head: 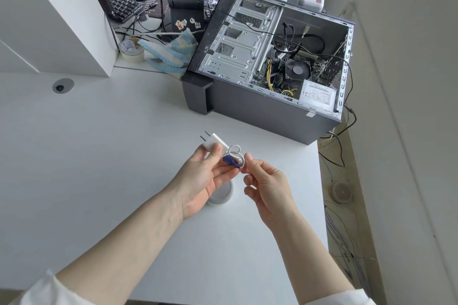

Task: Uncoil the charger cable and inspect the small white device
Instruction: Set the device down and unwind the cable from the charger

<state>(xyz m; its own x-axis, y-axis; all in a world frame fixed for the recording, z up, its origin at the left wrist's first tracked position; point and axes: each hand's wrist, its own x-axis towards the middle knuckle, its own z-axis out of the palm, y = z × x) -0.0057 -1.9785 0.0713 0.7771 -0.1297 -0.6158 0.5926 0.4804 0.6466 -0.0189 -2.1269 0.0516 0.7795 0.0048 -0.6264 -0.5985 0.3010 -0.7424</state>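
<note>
My left hand (207,173) holds a small white charger plug (215,145) above the white desk (99,156), its two metal prongs pointing up and left. A thin white cable (235,152) is coiled in small loops beside the plug, bound by a blue strap (230,161). My right hand (266,182) pinches the cable loop and strap end between thumb and forefinger. A small round white device (221,197) sits on the desk under my left hand, mostly hidden by it.
An open dark computer case (272,62) lies on its side at the back right, its cables trailing off the desk edge. A monitor stand (184,0), keyboard (124,7), tape roll (131,51) and blue-white cloth (171,53) crowd the back. A white box (49,22) stands at left.
</note>
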